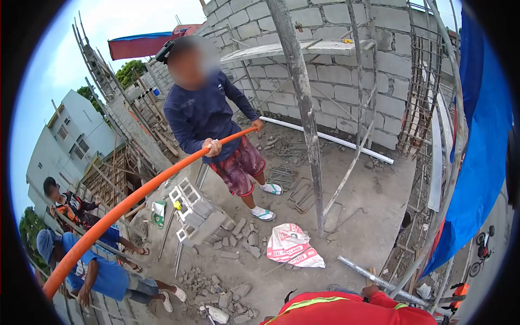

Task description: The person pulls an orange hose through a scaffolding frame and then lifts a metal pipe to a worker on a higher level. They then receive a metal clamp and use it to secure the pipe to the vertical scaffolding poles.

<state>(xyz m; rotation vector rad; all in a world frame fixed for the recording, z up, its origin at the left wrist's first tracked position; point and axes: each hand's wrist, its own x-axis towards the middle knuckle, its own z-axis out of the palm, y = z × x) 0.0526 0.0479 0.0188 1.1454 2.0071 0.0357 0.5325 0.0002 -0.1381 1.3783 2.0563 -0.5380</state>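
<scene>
At the bottom edge lies a red top (325,313) with a yellow-green stripe, apparently my own clothing. From its sleeve my right hand (371,292) reaches onto a grey metal pipe (355,266) and seems closed round it, though the fingers are small and dark. My left hand is outside the picture. Across from me, a person in a dark blue top (199,105) grips a long orange pipe (135,199) in both hands. It bends down to the lower left, close to the camera. A white-and-red cement sack (292,246) lies crumpled on the floor.
Hollow blocks (192,208) are stacked among rubble (219,292). Scaffold poles (303,89) rise before a block wall (387,76). A white pipe (325,136) and bent steel bars (302,194) lie on the floor. Two more people stand lower left. Blue tarp (479,162) hangs right.
</scene>
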